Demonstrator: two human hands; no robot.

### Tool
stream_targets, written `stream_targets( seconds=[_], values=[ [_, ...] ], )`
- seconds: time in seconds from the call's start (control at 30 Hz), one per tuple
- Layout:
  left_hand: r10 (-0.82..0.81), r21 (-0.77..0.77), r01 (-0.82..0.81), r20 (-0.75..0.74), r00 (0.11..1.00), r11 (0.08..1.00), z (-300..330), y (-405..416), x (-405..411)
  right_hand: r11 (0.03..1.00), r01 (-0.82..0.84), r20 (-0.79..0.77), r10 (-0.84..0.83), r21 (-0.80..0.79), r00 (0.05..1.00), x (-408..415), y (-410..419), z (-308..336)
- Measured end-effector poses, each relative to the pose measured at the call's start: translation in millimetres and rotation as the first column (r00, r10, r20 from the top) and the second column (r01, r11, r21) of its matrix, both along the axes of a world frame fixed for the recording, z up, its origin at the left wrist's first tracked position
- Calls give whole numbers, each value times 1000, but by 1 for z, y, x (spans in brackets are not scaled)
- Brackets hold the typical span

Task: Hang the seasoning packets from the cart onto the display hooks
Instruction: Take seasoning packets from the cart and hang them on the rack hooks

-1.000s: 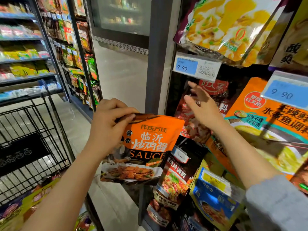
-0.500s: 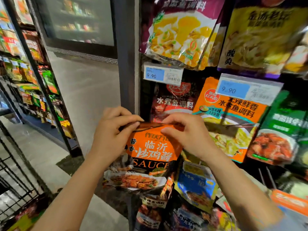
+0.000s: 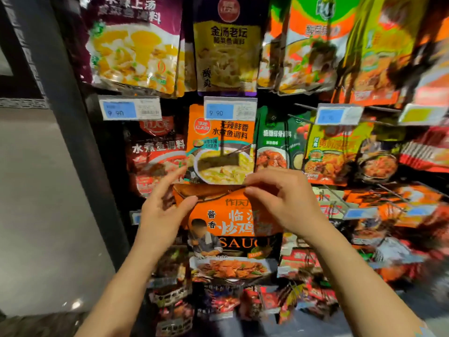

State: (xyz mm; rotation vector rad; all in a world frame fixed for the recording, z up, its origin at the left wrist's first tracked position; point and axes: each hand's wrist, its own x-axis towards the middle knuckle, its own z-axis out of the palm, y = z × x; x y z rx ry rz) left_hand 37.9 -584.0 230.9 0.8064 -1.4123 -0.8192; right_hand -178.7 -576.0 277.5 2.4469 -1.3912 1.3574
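An orange sauce packet (image 3: 233, 227) with a dish pictured at its bottom hangs upright in front of the display, at mid height. My right hand (image 3: 284, 203) pinches its top edge near the middle between thumb and forefinger. At the packet's upper left corner is my left hand (image 3: 162, 212), fingers stretched out and blurred, thumb lying against the front. The hook behind the packet is hidden. The cart is out of view.
Rows of hung seasoning packets fill the display, among them an orange fish-seasoning packet (image 3: 221, 144) right above my hands and a red one (image 3: 155, 154) to its left. Blue price tags (image 3: 229, 110) sit on the hook ends. Bare wire hooks (image 3: 337, 198) jut out at right. A dark pillar (image 3: 68, 117) borders the left.
The view has swung right and closer to the display. The packet has risen toward the hooks. My left hand's fingers have straightened from a firm grip, while the right hand keeps pinching the top edge.
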Motion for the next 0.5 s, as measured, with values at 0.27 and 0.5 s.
stream_targets(
  seconds=[0.27,0.5],
  values=[
    [-157,-73,151,-83,984,986,27,-1,-60,985,158,240,-171,72,956,-58,44,12],
    [-214,-129,196,-143,966,972,71,4,-84,988,149,365,-155,45,918,-84,53,37]
  ],
)
